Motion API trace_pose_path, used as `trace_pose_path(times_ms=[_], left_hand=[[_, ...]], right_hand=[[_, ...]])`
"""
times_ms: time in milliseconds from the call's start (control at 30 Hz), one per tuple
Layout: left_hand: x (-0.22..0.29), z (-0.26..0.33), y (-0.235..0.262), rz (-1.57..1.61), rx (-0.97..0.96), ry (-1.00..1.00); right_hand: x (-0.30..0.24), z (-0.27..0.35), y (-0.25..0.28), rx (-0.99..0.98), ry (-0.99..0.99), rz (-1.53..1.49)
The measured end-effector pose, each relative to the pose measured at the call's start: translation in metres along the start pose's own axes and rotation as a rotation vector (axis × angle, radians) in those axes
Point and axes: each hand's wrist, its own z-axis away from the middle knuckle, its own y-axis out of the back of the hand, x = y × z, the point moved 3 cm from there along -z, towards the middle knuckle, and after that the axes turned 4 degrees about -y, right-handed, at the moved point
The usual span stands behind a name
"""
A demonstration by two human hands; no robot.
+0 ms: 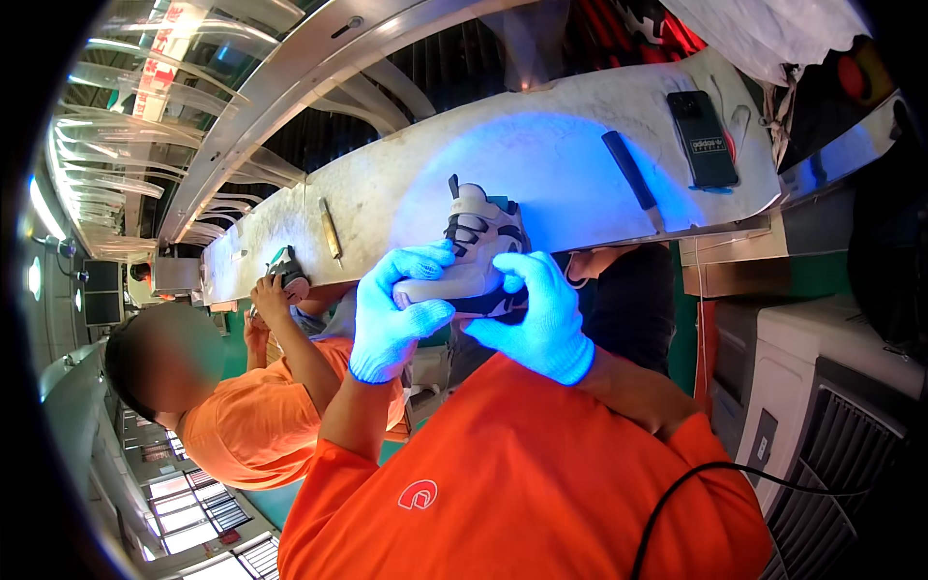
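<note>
A light-coloured sneaker (pixel 471 253) with dark laces and dark side panels is held up between my two gloved hands, under a blue light. My left hand (pixel 396 300) is closed round the toe end, its fingers over the upper and the thumb low on the sole's edge. Gripping the shoe's right side, my right hand (pixel 543 317) has its index finger bent against the upper and its thumb near the sole. The heel, with its dark pull tab, points away from me. My palms hide part of the sole.
The long pale bench (pixel 367 184) carries a dark-handled tool (pixel 630 179), a phone (pixel 703 140) at the right and a yellow-handled tool (pixel 331 230) to the left. At my left a co-worker (pixel 261 411) in orange handles another shoe (pixel 288 275). A black cable (pixel 677 483) crosses beside my right side.
</note>
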Motion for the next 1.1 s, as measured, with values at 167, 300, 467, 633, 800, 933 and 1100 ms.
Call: trace_pose_path(times_ms=[167,300,467,633,800,933,1100], left_hand=[[0.002,-0.004,-0.002,-0.043,-0.036,-0.018],[0.002,-0.005,0.001,-0.057,-0.042,-0.012],[-0.002,-0.005,0.008,-0.042,-0.027,-0.017],[-0.004,-0.009,0.016,-0.018,-0.039,-0.007],[0.033,-0.015,0.002,-0.289,-0.089,0.094],[0.030,-0.021,0.004,-0.458,-0.110,0.035],[0.040,-0.028,0.000,-0.685,-0.158,-0.030]], right_hand=[[0.002,0.007,-0.003,-0.081,-0.062,-0.135],[0.006,-0.003,-0.007,0.001,0.033,-0.159],[0.006,-0.008,-0.007,-0.025,0.154,-0.091],[0.005,-0.016,-0.010,-0.056,0.138,-0.080],[0.005,-0.022,-0.017,-0.122,0.095,-0.063],[0.008,-0.036,-0.019,-0.170,0.059,-0.116],[0.010,-0.039,-0.023,-0.147,0.042,-0.129]])
